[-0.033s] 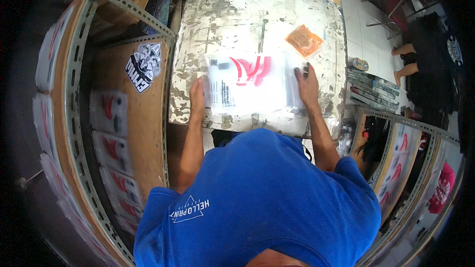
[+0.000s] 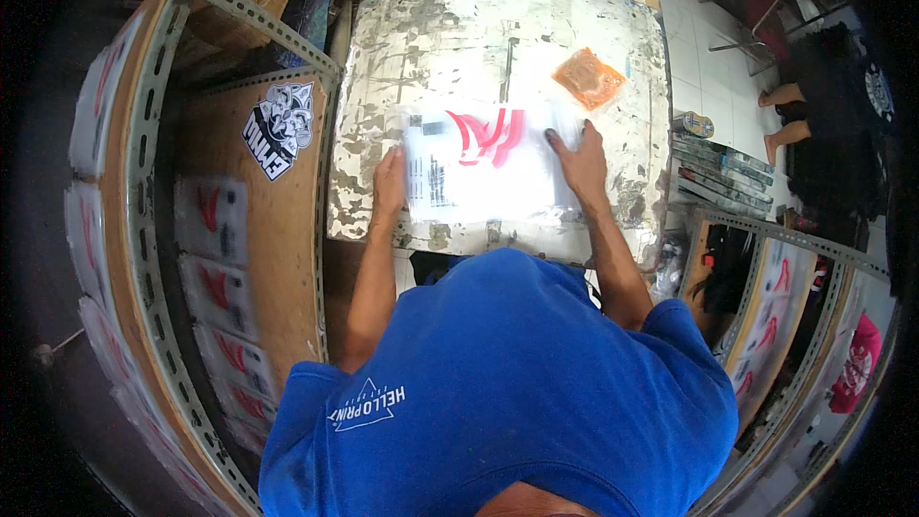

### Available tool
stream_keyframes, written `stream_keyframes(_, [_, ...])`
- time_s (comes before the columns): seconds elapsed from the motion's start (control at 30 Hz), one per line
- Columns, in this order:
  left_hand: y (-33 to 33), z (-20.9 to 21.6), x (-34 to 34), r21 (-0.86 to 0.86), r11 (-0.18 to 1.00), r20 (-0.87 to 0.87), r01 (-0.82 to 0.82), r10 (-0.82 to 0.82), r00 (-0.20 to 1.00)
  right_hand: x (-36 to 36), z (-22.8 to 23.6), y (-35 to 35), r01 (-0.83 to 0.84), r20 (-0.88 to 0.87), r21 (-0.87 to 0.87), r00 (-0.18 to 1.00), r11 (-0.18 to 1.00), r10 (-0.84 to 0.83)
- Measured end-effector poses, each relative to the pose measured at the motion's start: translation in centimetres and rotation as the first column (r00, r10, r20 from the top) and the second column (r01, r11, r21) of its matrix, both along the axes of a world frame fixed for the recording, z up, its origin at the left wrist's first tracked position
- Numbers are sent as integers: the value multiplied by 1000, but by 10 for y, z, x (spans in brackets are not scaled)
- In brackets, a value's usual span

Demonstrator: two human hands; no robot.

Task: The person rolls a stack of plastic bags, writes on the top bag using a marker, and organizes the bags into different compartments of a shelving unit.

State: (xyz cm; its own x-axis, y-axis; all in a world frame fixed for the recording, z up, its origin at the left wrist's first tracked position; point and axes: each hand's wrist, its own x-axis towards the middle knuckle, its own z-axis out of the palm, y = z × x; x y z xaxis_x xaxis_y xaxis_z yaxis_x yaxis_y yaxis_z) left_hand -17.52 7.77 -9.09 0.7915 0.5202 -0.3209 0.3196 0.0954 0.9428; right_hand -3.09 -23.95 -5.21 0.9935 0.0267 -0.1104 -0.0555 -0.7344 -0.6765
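A neat stack of clear plastic packages (image 2: 488, 182) with red printed strokes and dark print lies flat on the worktable before me. At its left edge is my left hand (image 2: 389, 182), fingers together and closed in against the packages. My right hand (image 2: 582, 165) is at the right edge, its thumb reaching over the top sheet and spread well apart from the fingers; the fingertips have dark stains. Beyond this hand, an orange plastic packet (image 2: 588, 78) rests on the table. Glare washes out the middle of the stack.
The worktable (image 2: 431, 29) has a worn, paint-flaked top. Metal-framed shelves (image 2: 153, 134) close on my left hold more packages (image 2: 222, 295); similar shelving (image 2: 766, 325) stands at right. A roll of tape (image 2: 693, 124) is beside the table. Another person's bare feet (image 2: 785, 120) show at far right.
My right hand has moved left and inward, its thumb now over the packages' right edge. My left hand has shifted slightly right, and the stack's left edge with it.
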Motion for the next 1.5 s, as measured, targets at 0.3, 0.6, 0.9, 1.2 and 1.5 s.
stream_keyframes(0.3, [-28,23,7,317,906,-168,281,-238,957,4,-4,17,-55,-77,-168,996,984,43])
stream_keyframes(0.6, [-30,24,19,83,996,-95,24,-17,995,3,7,9,-118,-157,378,969,918,189])
stream_keyframes(0.9, [-40,58,11,37,993,381,-112,90,920,-25,40,2,-190,259,645,966,740,22])
stream_keyframes(1.2, [-41,46,31,241,969,84,-46,26,996,-7,27,-3,-78,34,593,997,801,72])
stream_keyframes(1.5, [-54,34,90,-165,985,-60,45,-55,997,114,-2,-29,-13,-321,546,920,838,223])
